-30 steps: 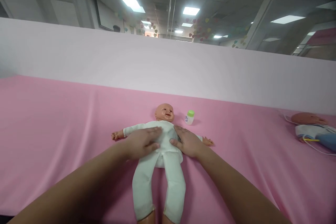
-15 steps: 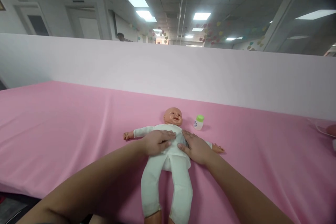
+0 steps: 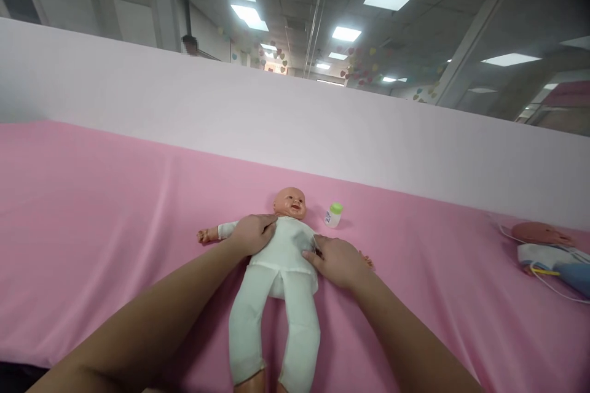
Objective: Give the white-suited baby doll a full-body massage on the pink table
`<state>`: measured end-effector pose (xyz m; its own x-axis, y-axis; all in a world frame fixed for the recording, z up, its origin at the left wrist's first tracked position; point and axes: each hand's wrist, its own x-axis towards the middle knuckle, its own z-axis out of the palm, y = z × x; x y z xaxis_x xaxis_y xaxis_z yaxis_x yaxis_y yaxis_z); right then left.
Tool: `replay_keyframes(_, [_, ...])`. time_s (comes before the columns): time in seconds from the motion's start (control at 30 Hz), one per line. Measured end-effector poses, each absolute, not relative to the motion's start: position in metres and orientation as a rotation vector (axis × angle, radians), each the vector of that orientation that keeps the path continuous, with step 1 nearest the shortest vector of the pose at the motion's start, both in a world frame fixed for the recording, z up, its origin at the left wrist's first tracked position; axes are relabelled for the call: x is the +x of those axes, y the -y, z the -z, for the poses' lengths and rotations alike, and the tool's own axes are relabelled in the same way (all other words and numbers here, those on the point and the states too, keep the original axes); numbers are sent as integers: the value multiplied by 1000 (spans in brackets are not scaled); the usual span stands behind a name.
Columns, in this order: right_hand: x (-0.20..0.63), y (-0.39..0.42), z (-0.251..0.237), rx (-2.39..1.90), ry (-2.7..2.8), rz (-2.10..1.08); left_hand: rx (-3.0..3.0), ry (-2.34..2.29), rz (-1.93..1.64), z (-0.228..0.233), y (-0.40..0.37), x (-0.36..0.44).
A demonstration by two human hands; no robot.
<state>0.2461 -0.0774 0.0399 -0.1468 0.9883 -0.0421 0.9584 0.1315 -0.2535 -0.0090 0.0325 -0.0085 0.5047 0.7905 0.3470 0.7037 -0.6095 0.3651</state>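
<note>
A baby doll (image 3: 286,245) in a white top and trousers lies on its back, head away from me and arms spread. My left hand (image 3: 253,234) rests with extended fingers on the doll's shoulder and upper arm at the left, the thumb apart. At the right side of its chest, my right hand (image 3: 338,260) touches the white top near the armpit. The thumb there points inward, apart from the fingers, which are partly hidden. Both hands are open. Beside the doll's head stands a small translucent bottle with a green cap (image 3: 334,215).
Pink cloth (image 3: 115,209) covers the padded surface. A low white wall (image 3: 276,116) runs along the back, with glass above it. At the far right lies another doll or figure (image 3: 548,245) with blue and white parts and a thin cord.
My left hand has slid from the doll's chest outward to its shoulder. My right hand has shifted slightly outward to its side. The view has tilted and turned right, showing more of the far-right figure.
</note>
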Motion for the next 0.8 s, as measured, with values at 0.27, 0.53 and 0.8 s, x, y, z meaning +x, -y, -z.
replay_keyframes(0.27, [247,132,-84,-1142,2527,-931,2553,-1267,-731,7,-29,-9])
replay_keyframes(0.53, [225,82,-44,-1170,2600,-720,2567,-1239,-702,7,-31,-10])
replay_keyframes(0.8, [242,49,-21,-1576,2326,-494,2570,-1222,-680,11,-35,-11])
